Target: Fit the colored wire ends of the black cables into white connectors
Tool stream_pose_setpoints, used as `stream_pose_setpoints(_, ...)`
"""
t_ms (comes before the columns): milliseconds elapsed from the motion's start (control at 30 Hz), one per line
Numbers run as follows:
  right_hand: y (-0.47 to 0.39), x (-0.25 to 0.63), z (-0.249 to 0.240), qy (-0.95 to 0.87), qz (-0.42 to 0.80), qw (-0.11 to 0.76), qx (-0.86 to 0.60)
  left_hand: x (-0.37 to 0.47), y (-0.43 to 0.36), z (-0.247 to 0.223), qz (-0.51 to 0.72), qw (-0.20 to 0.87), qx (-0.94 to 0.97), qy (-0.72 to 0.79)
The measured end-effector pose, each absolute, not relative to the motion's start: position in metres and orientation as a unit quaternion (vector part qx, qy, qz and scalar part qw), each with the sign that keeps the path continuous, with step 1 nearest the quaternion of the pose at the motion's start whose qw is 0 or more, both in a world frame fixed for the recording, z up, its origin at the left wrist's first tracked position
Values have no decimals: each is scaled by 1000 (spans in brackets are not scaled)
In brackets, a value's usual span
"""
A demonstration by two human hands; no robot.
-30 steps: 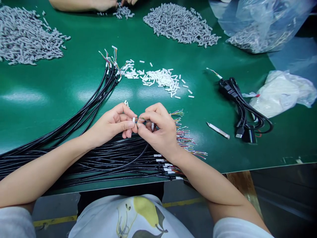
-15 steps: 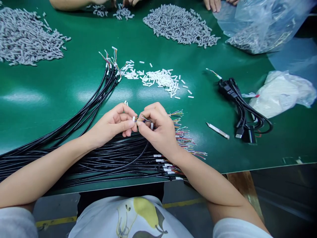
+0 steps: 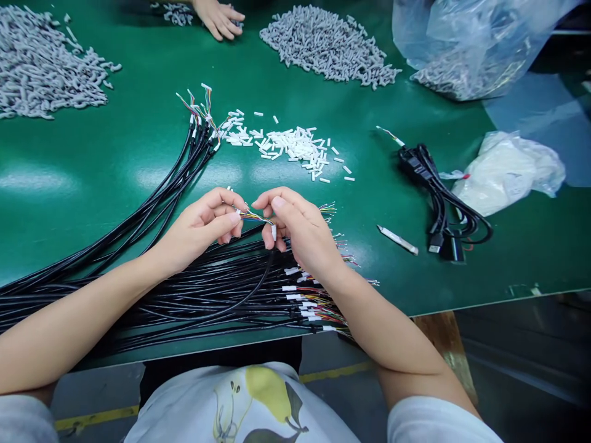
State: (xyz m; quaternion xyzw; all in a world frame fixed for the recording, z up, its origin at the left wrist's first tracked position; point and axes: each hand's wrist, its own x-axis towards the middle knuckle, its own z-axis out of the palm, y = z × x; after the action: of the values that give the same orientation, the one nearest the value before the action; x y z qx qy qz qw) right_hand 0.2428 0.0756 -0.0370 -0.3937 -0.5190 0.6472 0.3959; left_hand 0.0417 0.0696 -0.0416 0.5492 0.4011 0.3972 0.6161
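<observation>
Between thumb and forefinger, my left hand [image 3: 196, 234] pinches a small white connector [image 3: 239, 212] that ends a set of thin coloured wires [image 3: 253, 216]. The wires run across to a black cable [image 3: 266, 267] with a white sleeve [image 3: 274, 232] near its end. My right hand [image 3: 307, 231] has this cable end among its lower fingers, while its thumb and forefinger are lifted off the wires. Below both hands lies a thick bundle of black cables [image 3: 203, 295] with bare coloured wire ends toward the right.
Cables with white connectors [image 3: 198, 138] lie at left. Loose white connectors [image 3: 295, 144] are scattered beyond my hands. Grey pieces form piles [image 3: 327, 46] farther back, near another person's hand [image 3: 219, 18]. To the right are a white pen-like tool [image 3: 398, 240], a coiled cable [image 3: 443, 191] and plastic bags [image 3: 503, 172].
My right thumb and forefinger have come away from my left fingertips, and coloured wires now show between the hands. At the top, another person's hand has spread over small grey pieces.
</observation>
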Motion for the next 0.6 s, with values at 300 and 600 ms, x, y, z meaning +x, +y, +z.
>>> stream_pose_setpoints(300,72,240,-39,-601,552,419,-399,43,69,-44,403,616,550,394)
stream_pose_setpoints(600,73,239,-40,-580,580,401,-408,42,71,-43,407,604,543,418)
